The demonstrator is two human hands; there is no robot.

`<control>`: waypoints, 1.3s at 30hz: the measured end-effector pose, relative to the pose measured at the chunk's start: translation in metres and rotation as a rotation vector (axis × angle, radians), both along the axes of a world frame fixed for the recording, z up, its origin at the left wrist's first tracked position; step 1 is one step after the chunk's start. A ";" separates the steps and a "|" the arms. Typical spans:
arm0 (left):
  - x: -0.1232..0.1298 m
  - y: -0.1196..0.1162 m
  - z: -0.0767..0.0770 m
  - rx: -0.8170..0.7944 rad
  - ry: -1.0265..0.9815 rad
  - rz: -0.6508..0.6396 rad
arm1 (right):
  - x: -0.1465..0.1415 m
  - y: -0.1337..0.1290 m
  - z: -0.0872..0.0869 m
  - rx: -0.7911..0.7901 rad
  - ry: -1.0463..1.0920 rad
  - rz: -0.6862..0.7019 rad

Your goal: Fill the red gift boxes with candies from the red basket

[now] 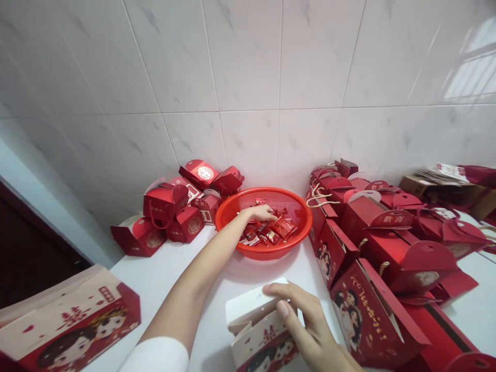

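Observation:
My left hand (260, 212) reaches into a round red plastic basket (232, 206) at the back of the white counter and rests on the small red wrapped packets (279, 228) lying in it; whether it grips one cannot be told. My right hand (306, 318) lies at the front on an open white and red gift box (251, 315), with the fingers over its raised flap. The box stands directly in front of me, its top open.
Many red gift boxes (387, 243) crowd the right side of the counter, some open. A smaller pile of red boxes (174, 206) sits left of the basket against the tiled wall. A large printed box (70, 325) lies at the lower left. Cardboard cartons (445, 188) stand far right.

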State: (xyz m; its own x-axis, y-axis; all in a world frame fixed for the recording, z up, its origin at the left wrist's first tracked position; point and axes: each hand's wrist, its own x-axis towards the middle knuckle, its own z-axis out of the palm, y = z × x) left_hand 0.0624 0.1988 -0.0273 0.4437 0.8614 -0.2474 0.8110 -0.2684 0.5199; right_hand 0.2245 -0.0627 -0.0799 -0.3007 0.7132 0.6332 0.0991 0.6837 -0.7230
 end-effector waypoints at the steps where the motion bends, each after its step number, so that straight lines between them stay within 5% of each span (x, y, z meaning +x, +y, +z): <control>1: -0.001 0.000 0.000 -0.009 -0.002 -0.012 | 0.000 0.000 0.000 0.002 0.000 0.000; 8: 0.001 -0.005 -0.002 -0.095 0.084 -0.100 | 0.001 -0.002 0.005 0.021 -0.002 -0.010; 16: 0.010 -0.011 -0.006 -0.111 0.121 -0.049 | 0.001 0.000 0.002 0.001 -0.018 -0.006; 31: -0.021 -0.015 0.021 -0.116 -0.763 0.217 | -0.001 0.000 0.005 0.036 -0.003 -0.023; 39: -0.022 -0.013 0.022 -0.107 -0.723 0.286 | 0.000 0.000 0.003 0.026 -0.032 -0.040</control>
